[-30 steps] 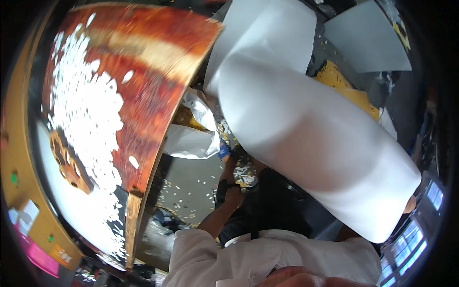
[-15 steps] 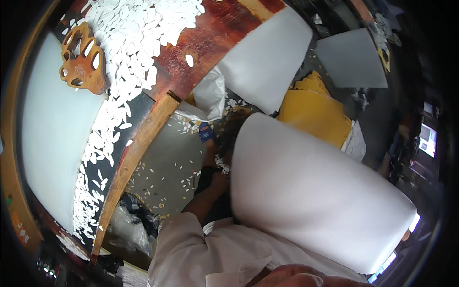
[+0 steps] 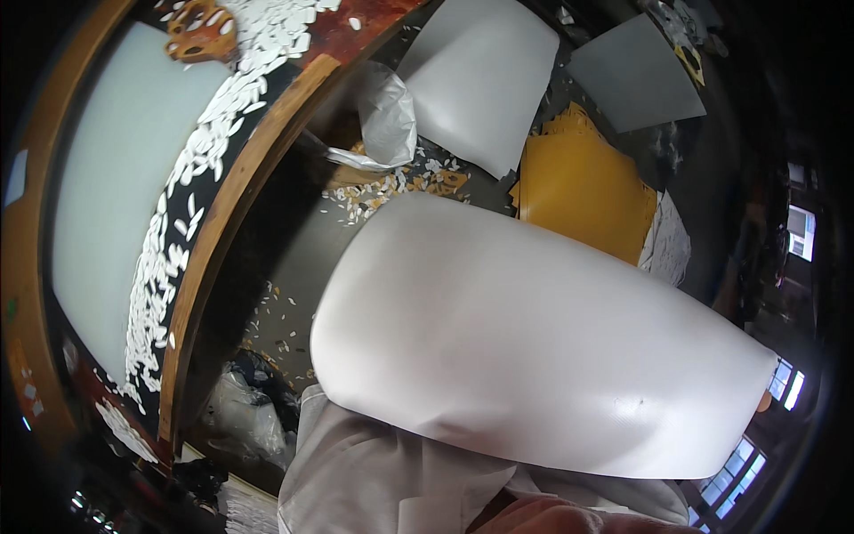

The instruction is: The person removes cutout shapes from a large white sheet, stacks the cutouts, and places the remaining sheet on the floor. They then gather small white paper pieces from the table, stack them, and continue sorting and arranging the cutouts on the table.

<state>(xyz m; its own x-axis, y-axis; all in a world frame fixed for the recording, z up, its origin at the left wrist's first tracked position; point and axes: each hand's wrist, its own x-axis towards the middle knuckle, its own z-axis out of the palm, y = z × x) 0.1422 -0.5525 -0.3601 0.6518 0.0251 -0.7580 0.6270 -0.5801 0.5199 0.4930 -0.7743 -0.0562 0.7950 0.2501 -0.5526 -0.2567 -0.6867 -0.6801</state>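
Observation:
A large, smooth white sheet (image 3: 525,338), bent in a curve, spreads across the middle in front of my body. At its right end, the fingertips of my right hand (image 3: 763,402) show round the edge, gripping it; the rest of that hand is behind the sheet. My left hand is out of sight; the sheet covers the area in front of my left sleeve (image 3: 356,454).
At left, a wood-edged workbench (image 3: 240,187) holds a pale board (image 3: 116,187), small white oval pieces (image 3: 209,133) and a brown holed block (image 3: 203,37). Beyond lie a white sheet (image 3: 480,80), yellow sheets (image 3: 583,187), a grey sheet (image 3: 636,76) and a white bag (image 3: 389,116).
The white sheet has swung left and flattened out across my front, covering my left hand, leg and blue sandal, which showed before. My view has shifted, so the bench sits higher.

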